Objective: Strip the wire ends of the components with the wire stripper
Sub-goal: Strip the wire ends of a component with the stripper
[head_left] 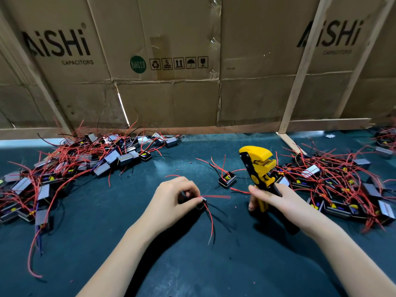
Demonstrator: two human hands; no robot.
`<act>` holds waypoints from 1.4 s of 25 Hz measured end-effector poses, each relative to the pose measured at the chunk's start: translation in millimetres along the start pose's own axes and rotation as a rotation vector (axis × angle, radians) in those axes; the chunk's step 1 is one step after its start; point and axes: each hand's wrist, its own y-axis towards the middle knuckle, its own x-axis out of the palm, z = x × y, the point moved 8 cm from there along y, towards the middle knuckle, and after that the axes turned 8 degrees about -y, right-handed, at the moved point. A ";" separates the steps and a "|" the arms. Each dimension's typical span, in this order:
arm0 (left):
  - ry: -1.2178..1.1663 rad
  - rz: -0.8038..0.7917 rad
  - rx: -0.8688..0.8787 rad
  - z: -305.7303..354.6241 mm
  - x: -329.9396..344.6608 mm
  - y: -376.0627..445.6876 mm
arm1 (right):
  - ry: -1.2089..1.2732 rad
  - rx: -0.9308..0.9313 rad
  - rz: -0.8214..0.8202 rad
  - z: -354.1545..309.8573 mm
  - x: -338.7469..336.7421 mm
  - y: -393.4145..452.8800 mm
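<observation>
My left hand (175, 197) pinches a small black component (201, 204) just above the dark green mat. One of its red wires (216, 197) sticks out to the right, and other red and black leads hang down from it. My right hand (276, 200) grips the handles of a yellow and black wire stripper (258, 166), held upright with its jaws at the top. The stripper's jaws are well above and to the right of the wire, not touching it. Another single component (227, 179) lies on the mat between my hands, further back.
A large heap of components with red wires (70, 166) covers the left of the mat, and another heap (334, 185) lies to the right. A cardboard wall (171, 99) on wooden battens closes the back. Tiny red insulation bits dot the green mat (192, 264).
</observation>
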 end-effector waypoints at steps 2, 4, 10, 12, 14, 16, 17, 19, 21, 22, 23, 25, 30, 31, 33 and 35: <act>-0.033 0.071 -0.028 -3.1 -2.8 -0.4 | 0.013 0.006 0.000 -0.2 0.2 -0.4; -0.123 0.159 -0.116 -11.4 -7.7 -1.6 | 0.005 0.005 -0.006 -1.6 1.0 -1.2; -0.262 0.354 -0.390 -35.3 -14.6 -9.2 | -0.039 0.001 -0.011 -3.8 3.0 -0.7; -0.247 0.374 -0.382 -33.3 -17.6 -9.8 | -0.036 0.007 -0.011 -4.0 2.6 -1.4; -0.139 0.344 -0.306 -25.7 -17.3 -7.2 | -0.022 0.013 -0.016 -4.2 2.3 -2.3; 0.016 0.310 -0.236 -19.5 -15.7 -5.2 | -0.015 0.015 -0.021 -5.6 2.9 -3.3; 0.068 0.298 -0.214 -18.2 -15.0 -5.1 | -0.015 0.016 -0.021 -6.0 3.1 -3.4; 0.166 0.273 -0.177 -16.3 -13.2 -5.4 | -0.018 0.016 -0.018 -6.6 3.5 -3.5; 0.273 0.258 -0.118 -11.8 -12.3 -5.5 | -0.023 0.016 -0.018 -7.9 3.7 -3.6; 0.310 0.255 -0.085 -8.1 -12.3 -5.4 | -0.027 0.014 -0.019 -8.4 3.7 -3.3; 0.328 0.255 -0.041 -3.4 -12.3 -4.9 | -0.031 0.014 -0.020 -8.8 3.6 -3.4; 0.291 0.239 0.102 8.5 -9.8 -4.1 | -0.033 0.016 -0.022 -8.1 3.7 -3.5; 0.041 0.000 0.200 21.0 21.0 -0.3 | -0.028 0.020 -0.038 -4.6 5.2 -2.2; 0.045 -0.028 0.201 21.5 26.7 -0.2 | -0.034 0.008 -0.022 -5.1 5.0 -1.5; 0.051 -0.025 0.195 20.1 30.1 0.9 | -0.126 -0.029 0.128 -6.0 -3.4 -0.2; 0.043 0.023 0.174 17.6 26.0 2.0 | -0.501 -0.048 0.385 -3.8 -22.6 0.9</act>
